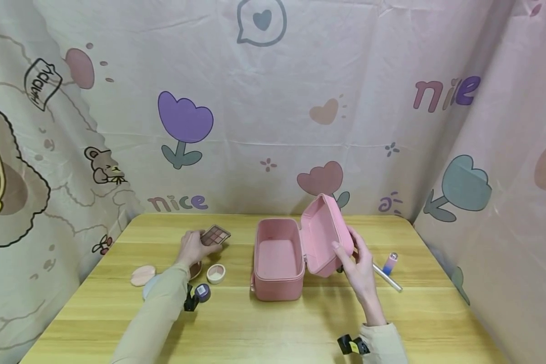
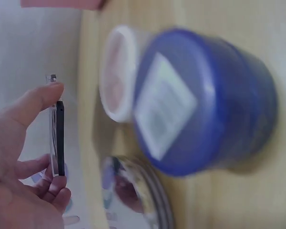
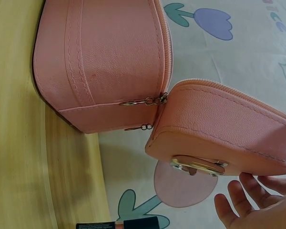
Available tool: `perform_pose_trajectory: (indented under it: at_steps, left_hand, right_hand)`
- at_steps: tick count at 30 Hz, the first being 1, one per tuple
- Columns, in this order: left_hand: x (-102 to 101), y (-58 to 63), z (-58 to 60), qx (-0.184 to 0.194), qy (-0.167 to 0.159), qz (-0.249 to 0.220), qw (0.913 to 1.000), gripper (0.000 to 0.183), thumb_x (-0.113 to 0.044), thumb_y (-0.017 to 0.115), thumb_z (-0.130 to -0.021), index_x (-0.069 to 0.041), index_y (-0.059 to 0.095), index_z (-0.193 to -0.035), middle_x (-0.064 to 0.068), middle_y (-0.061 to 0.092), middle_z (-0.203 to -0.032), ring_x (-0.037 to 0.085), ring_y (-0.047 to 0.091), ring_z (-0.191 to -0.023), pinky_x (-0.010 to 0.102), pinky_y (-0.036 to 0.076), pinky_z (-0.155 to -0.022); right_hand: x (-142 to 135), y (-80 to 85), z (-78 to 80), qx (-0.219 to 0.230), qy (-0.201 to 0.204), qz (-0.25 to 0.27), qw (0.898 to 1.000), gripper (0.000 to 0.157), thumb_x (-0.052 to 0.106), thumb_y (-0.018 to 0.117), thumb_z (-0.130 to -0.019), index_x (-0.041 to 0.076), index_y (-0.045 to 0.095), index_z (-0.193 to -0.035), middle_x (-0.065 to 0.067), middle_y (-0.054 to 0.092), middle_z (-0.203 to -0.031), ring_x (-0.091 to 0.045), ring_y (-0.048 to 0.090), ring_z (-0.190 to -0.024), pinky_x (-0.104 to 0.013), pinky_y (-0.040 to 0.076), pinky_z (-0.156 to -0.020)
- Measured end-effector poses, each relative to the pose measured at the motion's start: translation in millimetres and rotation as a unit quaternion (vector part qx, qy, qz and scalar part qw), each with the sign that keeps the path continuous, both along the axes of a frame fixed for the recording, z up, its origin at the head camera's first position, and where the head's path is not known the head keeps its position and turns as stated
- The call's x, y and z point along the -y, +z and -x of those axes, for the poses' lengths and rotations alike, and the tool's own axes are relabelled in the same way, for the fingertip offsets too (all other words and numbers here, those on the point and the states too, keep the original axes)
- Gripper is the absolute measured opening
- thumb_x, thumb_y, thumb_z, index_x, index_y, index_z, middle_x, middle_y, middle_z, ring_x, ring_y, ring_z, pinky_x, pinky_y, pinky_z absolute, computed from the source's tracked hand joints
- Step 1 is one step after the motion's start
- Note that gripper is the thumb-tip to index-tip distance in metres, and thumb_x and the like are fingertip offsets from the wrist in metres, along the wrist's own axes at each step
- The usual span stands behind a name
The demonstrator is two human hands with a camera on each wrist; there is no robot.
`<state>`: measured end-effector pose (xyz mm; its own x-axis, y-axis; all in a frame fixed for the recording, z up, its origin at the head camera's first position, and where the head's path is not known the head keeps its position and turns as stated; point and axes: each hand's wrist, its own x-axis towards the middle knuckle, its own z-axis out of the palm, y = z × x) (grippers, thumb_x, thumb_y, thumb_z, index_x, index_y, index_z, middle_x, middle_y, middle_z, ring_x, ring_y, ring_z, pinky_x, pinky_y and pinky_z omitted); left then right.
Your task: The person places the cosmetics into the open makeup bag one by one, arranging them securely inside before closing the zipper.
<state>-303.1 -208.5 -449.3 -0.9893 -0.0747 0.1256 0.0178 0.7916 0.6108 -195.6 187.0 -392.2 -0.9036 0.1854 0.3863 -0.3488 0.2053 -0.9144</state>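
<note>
My left hand [image 1: 194,248] pinches a flat eyeshadow palette [image 1: 216,235] between thumb and fingers, raised over the table's left side. Edge-on, the thin palette [image 2: 60,138] shows in the left wrist view. A pink makeup case [image 1: 278,290] stands unzipped in the middle, its inside bare. My right hand [image 1: 358,265] holds the case's lid [image 1: 342,225], which is swung out to the right, with the thumb at its rim and fingers behind. From the right wrist, the fingers [image 3: 252,191] appear by the lid's outer face, near its gold-coloured handle [image 3: 198,164].
Near the left arm lie a blue-lidded jar [image 1: 202,292], a white-rimmed pot [image 1: 216,273], a round mirrored compact [image 2: 128,191], a pink puff [image 1: 143,275] and a pale blue one [image 1: 150,287]. Right of the case are a silver stick [image 1: 388,278] and a pink-blue tube [image 1: 390,263].
</note>
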Motion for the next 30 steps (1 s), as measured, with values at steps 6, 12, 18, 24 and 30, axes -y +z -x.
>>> perform_pose_trajectory:
  at_steps: [6, 12, 18, 24, 30]
  left_hand:
    - [-12.2, 18.2, -2.9, -0.014, -0.030, -0.051, 0.9982, 0.079, -0.034, 0.075, -0.067, 0.006, 0.042, -0.126, 0.027, 0.044, -0.122, 0.038, 0.034, -0.115, 0.052, 0.029, -0.102]
    - [-26.0, 35.3, -1.4, -0.045, -0.074, -0.052, 0.9949, 0.074, -0.032, 0.075, -0.067, 0.005, 0.046, -0.124, 0.026, 0.050, -0.118, 0.036, 0.039, -0.112, 0.051, 0.032, -0.099]
    - [-41.4, 50.5, -0.2, -0.069, -0.116, -0.069, 0.9884, 0.074, -0.031, 0.077, -0.066, 0.006, 0.047, -0.122, 0.024, 0.052, -0.115, 0.034, 0.046, -0.106, 0.049, 0.040, -0.094]
    - [-57.8, 63.7, -4.1, -0.040, -0.126, -0.099, 0.9862, 0.080, -0.036, 0.076, -0.066, 0.001, 0.042, -0.129, 0.020, 0.043, -0.122, 0.030, 0.042, -0.110, 0.046, 0.040, -0.093]
    - [-72.6, 72.0, -6.1, -0.023, -0.139, -0.119, 0.9829, 0.079, -0.034, 0.076, -0.066, -0.003, 0.041, -0.130, 0.019, 0.039, -0.125, 0.031, 0.040, -0.113, 0.047, 0.037, -0.098]
  right_hand:
    - [-0.2, 0.5, 0.4, 0.001, 0.001, 0.000, 1.000, 0.053, 0.017, 0.061, -0.083, 0.018, 0.041, -0.132, -0.005, 0.050, -0.127, -0.008, 0.044, -0.109, -0.017, 0.041, -0.087]
    - [-0.4, 0.2, 0.7, 0.004, 0.003, -0.002, 1.000, 0.054, 0.017, 0.061, -0.083, 0.019, 0.040, -0.133, -0.005, 0.049, -0.128, -0.008, 0.044, -0.110, -0.014, 0.042, -0.087]
    - [-0.8, -0.9, 0.5, 0.006, 0.000, -0.004, 1.000, 0.054, 0.018, 0.061, -0.083, 0.020, 0.040, -0.132, -0.004, 0.049, -0.128, -0.009, 0.044, -0.110, -0.015, 0.041, -0.087]
    - [-0.7, -1.4, 0.3, 0.004, -0.003, 0.000, 1.000, 0.053, 0.018, 0.061, -0.083, 0.020, 0.041, -0.132, -0.004, 0.049, -0.128, -0.009, 0.044, -0.111, -0.016, 0.040, -0.087]
    - [0.0, -1.5, 0.1, 0.003, -0.004, 0.001, 1.000, 0.052, 0.018, 0.061, -0.083, 0.020, 0.042, -0.131, -0.004, 0.050, -0.126, -0.008, 0.045, -0.109, -0.014, 0.042, -0.085]
